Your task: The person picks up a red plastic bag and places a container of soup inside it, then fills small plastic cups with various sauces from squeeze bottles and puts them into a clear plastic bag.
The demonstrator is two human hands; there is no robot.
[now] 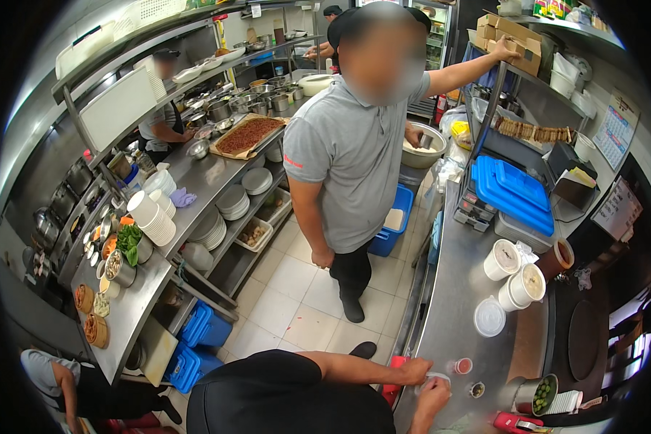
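Note:
At the steel counter (439, 331), my left hand (416, 371) and my right hand (435, 399) come together around a small piece of clear plastic (433, 380), seemingly a thin bag. Fingers of both hands pinch its edge; what it contains cannot be made out. Just beyond my hands sits a small lidded cup of red sauce (463, 365). Near it is another small clear cup (477, 389) with dark and greenish contents. A steel pot of small green citrus fruits (544, 395) stands farther right, and a red-handled tool (515, 422) lies below it.
White lidded tubs (502, 260) and a round tub with a clear lid (489, 317) stand along the counter, near blue plastic lids (512, 192). A co-worker in a grey shirt (352, 163) stands in the tiled aisle. Behind is a prep table (211, 182).

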